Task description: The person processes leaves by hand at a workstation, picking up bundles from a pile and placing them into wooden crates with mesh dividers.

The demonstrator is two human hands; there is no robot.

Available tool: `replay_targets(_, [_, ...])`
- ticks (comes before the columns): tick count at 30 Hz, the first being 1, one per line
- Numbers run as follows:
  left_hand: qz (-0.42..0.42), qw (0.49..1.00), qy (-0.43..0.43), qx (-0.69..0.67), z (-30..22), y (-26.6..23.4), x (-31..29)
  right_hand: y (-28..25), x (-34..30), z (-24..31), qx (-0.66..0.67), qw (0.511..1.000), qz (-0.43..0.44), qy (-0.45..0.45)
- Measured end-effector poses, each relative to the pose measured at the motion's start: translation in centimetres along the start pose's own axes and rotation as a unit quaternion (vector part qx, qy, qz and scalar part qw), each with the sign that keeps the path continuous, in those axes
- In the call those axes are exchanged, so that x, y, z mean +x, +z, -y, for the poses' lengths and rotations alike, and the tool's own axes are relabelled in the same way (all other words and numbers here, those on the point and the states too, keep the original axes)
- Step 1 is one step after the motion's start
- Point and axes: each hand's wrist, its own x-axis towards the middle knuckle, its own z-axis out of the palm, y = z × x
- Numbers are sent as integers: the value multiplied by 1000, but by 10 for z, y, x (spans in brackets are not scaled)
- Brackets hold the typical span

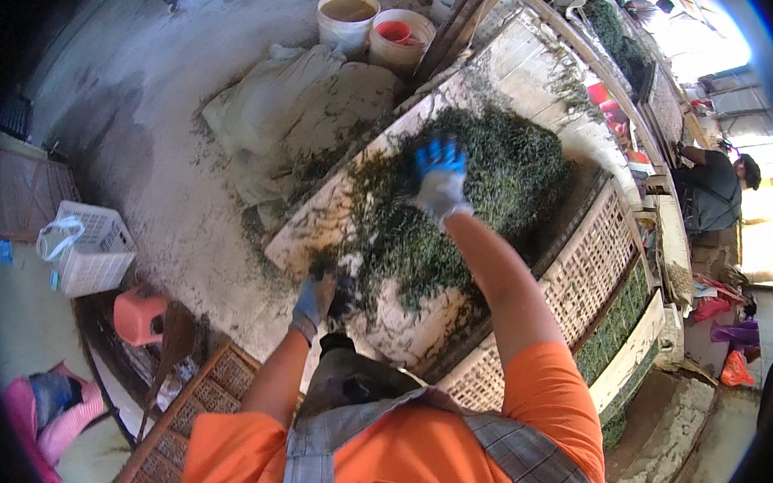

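A heap of dark green, stringy plant matter [494,195] lies across a pale board [408,326]. My right hand [440,174], in a light glove with blue fingers, rests on the heap's upper left part, its fingers spread and nothing gripped. Nearer my body, my left hand [312,301] is at the board's near left edge, in a greyish blue glove. Its fingers are blurred against dark bits there, so their grip is unclear. Loose strands are scattered between my two hands.
Woven trays [567,295] stand along the board's right side. Beyond its left edge lies a pale cloth sack [297,106], with white buckets [347,34] behind. A white basket [96,252] and a pink stool [139,316] sit left. Another person [713,189] is at far right.
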Motion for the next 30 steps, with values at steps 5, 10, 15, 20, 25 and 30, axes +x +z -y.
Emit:
replay_targets(5, [115,968,-65,-215,-9,1,-5,29,116,-48,148,968,189,75])
replay_targets(10, [-182,978,-88,-48,-39,65,-47,33,85,-47,200,967,139,78])
replay_targets(15, [-101,991,-58,-68,25,-31,27,50,-28,-72,391,896,21,211])
replay_targets(20, [192,859,-202,-429,22,-128,95,-10,-83,-124,545,809,-91,203])
replay_targets(25, [133,990,-39,27,-31,134,11,-79,-173,-219,268,940,-122,172])
replay_targets(30, [370,919,-41,128,-120,450,-164,-197,-194,-248,-166,980,-88,67])
